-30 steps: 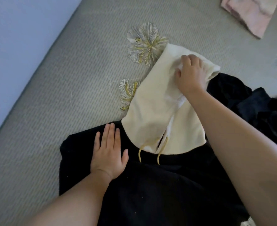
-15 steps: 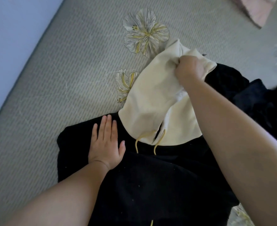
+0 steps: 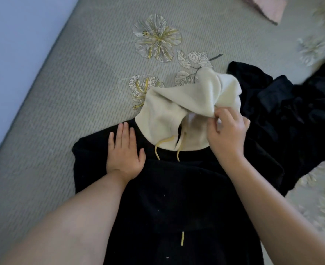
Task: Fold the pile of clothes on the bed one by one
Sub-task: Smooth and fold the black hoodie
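Two bare forearms reach in from the bottom edge, with no sleeve showing on either up to where the picture cuts them off. The left hand [image 3: 125,150] and the right hand [image 3: 227,133] wear no gloves, rings, watch or bracelet. The fingernails are short and unpainted.

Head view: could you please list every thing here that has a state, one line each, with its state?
Black hoodie body: spread flat on the bed.
Cream fleece hood: partly folded toward the body, its top lifted.
Yellow drawstrings: loose on the black cloth.
Left hand: flat, pressing the hoodie.
Right hand: grip pinching the hood's edge.
Heap of black clothes: crumpled, unfolded.
Pink cloth: state unclear.
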Motion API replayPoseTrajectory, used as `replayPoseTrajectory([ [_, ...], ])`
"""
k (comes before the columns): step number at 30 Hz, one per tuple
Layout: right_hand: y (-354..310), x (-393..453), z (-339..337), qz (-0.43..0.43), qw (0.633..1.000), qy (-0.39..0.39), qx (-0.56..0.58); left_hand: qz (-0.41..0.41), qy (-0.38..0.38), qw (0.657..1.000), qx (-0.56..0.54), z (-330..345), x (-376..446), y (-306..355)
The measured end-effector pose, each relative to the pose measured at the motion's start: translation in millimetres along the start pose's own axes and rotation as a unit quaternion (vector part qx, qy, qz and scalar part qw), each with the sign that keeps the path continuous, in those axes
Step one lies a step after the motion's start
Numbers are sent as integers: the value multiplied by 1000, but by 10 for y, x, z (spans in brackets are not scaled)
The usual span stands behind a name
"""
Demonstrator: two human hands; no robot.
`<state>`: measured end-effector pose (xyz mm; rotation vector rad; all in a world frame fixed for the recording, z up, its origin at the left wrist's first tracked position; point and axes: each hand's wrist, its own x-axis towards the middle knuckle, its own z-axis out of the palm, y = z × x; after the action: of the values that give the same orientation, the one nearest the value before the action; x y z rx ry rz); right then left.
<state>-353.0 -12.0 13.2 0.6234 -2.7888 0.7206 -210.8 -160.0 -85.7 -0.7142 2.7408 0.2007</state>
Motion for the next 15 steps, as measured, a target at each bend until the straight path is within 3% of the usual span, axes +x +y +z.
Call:
replayPoseTrajectory([
  [5,-167,-1017,-583,1,995,35,96,2,-1,1000,-22,-118,-91,48],
  [7,-197,-1493,-719,20,990,36,136,4,40,987,-155,-201,-235,94],
  [8,-208,-1760,-762,42,988,28,144,-9,64,964,-257,-236,-369,132],
  [10,-228,-2300,-801,82,986,-12,147,-71,63,877,-471,-275,-766,249],
  [12,-240,-2800,-762,121,978,-100,140,-172,-66,742,-645,-305,-1195,404],
  [14,-239,-3117,-746,204,944,-196,168,-230,-199,611,-731,-253,-1471,487],
  [15,-218,-3170,-760,281,918,-193,205,-240,-230,564,-756,-228,-1534,513],
])
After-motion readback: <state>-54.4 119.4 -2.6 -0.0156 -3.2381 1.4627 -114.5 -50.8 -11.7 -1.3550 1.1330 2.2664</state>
